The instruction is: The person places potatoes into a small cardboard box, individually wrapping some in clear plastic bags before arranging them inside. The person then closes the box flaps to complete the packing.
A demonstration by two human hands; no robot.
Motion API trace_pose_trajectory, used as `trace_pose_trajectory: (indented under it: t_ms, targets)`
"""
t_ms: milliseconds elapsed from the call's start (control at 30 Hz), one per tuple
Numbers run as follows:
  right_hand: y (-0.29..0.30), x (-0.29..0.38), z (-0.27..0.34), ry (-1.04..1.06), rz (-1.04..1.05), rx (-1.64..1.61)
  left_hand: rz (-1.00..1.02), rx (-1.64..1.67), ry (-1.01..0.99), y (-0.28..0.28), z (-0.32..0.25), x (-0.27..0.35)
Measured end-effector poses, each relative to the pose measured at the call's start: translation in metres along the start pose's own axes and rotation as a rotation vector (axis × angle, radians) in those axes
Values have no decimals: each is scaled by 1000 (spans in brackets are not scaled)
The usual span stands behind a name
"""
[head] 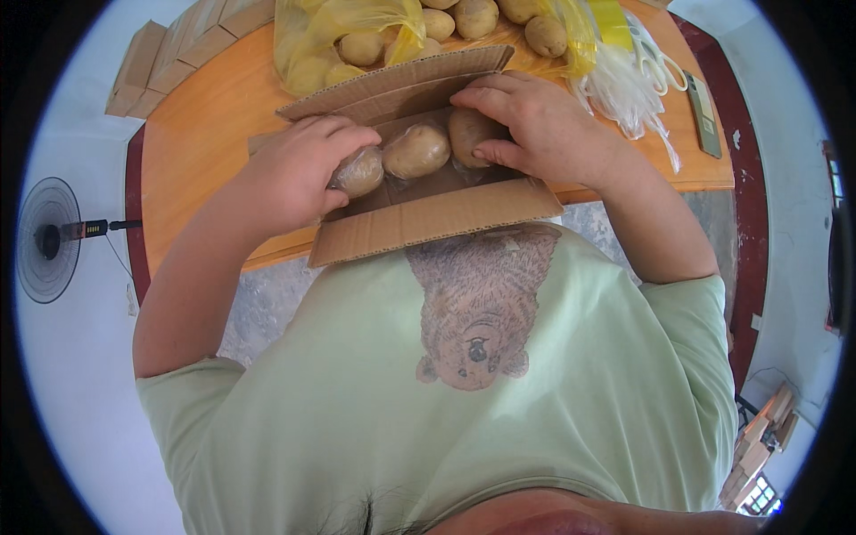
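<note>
An open cardboard box (435, 217) lies in front of me at the table's near edge, its long flaps spread. Three potatoes in clear plastic wrap sit in a row inside it. My left hand (301, 170) grips the left wrapped potato (359, 172) at the box's left end. The middle wrapped potato (417, 150) lies between my hands, touched by neither. At the right end my right hand (535, 127) has its thumb and fingers around the right potato (468, 136). The hands hide parts of both outer potatoes.
Beyond the box, loose potatoes (476, 18) lie in and around a yellow plastic bag (301, 50) on the wooden table (194, 174). Clear plastic bags (618, 90), white-handled scissors (659, 63) and a phone (702, 115) lie at the right. Cardboard boxes (170, 57) stand at the far left.
</note>
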State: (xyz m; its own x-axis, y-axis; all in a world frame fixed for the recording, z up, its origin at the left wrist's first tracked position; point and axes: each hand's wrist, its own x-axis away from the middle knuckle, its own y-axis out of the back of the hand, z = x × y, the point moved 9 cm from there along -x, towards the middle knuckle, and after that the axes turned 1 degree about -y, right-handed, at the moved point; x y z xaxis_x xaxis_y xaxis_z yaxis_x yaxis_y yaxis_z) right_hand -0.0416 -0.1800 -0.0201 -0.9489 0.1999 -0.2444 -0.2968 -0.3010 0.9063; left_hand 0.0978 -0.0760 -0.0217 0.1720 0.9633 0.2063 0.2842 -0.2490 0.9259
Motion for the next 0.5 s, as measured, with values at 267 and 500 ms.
trace_pose_trajectory:
  t_ms: [267,500]
  targets:
    - [1,-1,2,6,-19,4,-101,-114,-73,11,6,11]
    - [1,-2,2,12,-22,14,-89,-111,-52,10,9,6]
